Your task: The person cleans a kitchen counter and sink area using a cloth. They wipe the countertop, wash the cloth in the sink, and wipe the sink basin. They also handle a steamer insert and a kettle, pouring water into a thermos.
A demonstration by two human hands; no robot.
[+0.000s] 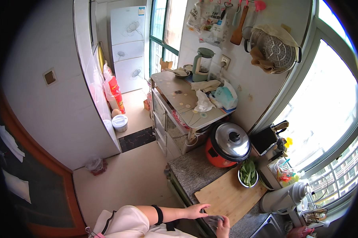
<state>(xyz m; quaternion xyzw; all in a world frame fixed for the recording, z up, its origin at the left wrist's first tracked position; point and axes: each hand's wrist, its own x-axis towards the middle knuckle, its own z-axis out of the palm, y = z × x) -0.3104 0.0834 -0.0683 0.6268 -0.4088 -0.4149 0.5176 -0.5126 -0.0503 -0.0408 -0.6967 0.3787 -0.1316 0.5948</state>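
My left hand reaches in over the counter's front edge, thumb and fingers apart. Something small and dark shows at its fingertips, too small to make out. Close beside it, my right hand pinches a crumpled grey cloth-like piece over the near edge of a wooden cutting board. What the grey piece is made of cannot be told. On the board's far side stands a white bowl of green leafy vegetables.
A red rice cooker with a metal lid stands behind the bowl. To the right are a knife block, a grey thermos flask and a sink. Farther off, a small table carries a green-handled blender jug.
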